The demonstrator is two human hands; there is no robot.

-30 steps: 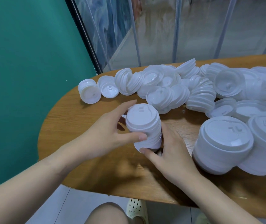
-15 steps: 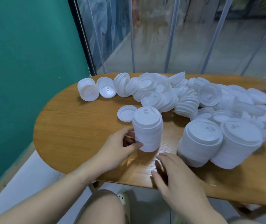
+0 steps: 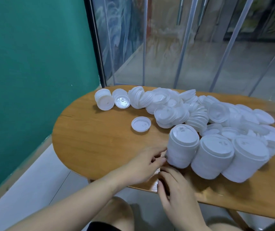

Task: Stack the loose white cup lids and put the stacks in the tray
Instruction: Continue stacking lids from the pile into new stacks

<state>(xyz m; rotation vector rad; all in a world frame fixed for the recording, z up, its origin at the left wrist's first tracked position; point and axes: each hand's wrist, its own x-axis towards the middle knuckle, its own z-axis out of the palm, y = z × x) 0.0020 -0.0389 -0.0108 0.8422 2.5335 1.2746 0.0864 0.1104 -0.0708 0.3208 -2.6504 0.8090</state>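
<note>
Two hands meet at the near edge of the table (image 3: 90, 147), at about six o'clock. The right hand (image 3: 176, 195) lies nearest with fingers straight and relaxed, gripping nothing. The left hand (image 3: 143, 169) sits just beyond it, fingertips against the base of the smaller lid stack (image 3: 182, 147); whether the fingers curl round it cannot be told. That stack stands upright, touching two wider lid stacks (image 3: 213, 155) at three o'clock of it. A single lid (image 3: 141, 123) lies rim-up alone at eleven o'clock. Beyond, the loose lid pile (image 3: 191, 112) runs from ten o'clock across to two o'clock, with a short toppled stack (image 3: 104, 100) at its left end. Raised marks show on the lid tops, but no writing can be read. The table is oval, wood-grained. A teal wall (image 3: 33, 64) stands at nine o'clock, clear plastic strip curtains (image 3: 183, 47) at twelve, pale floor tiles (image 3: 33, 189) below.
</note>
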